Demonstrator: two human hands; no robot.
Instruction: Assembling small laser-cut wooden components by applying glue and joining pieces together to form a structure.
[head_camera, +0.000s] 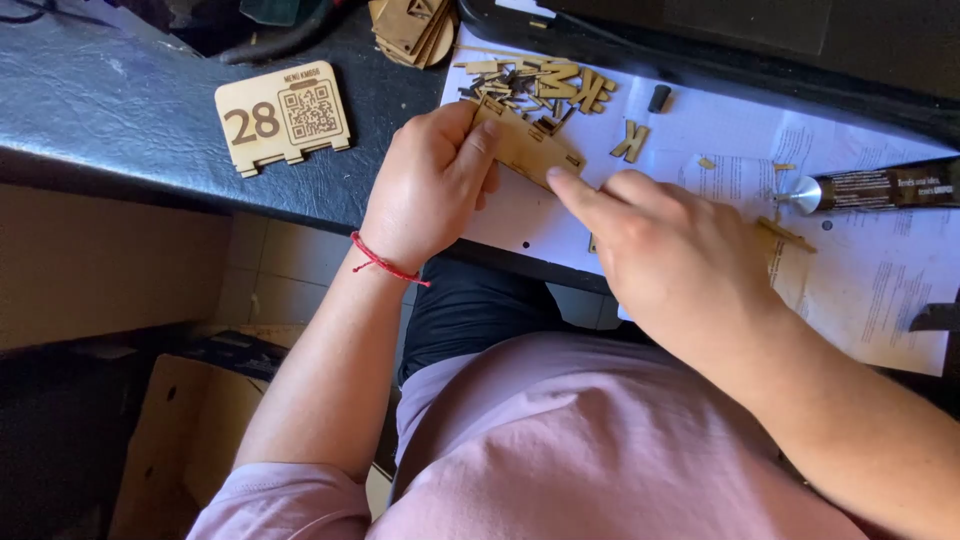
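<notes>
Beyond the hands, toward the back of the dark bench (120, 110), a heap of small wooden letter cutouts (535, 85) lies on white printed paper sheets (880, 270), with one loose wooden letter (631, 140) just past the right hand's fingertips and a small dark cap (659, 98) a little further out. To the right of the right hand a dark glue tube (870, 187) lies on its side, its silver nozzle pointing toward the hand; thin wooden scraps (785, 235) sit between them. Left of the left hand, well apart, a wooden tag with rounded corners (282, 117) lies flat on the bench, and a stack of similar wooden pieces (412, 28) rests further back. Nothing lies between the two hands except the piece itself. The left hand (430, 185), a red string at its wrist, grips the near-left end of a thin wooden plate (525, 148), fingers curled over its edge. The right hand (670, 255) is loosely closed, its index finger stretched out and pressing on the plate's lower right edge. The plate sits tilted over the paper's edge, bridging both hands.
</notes>
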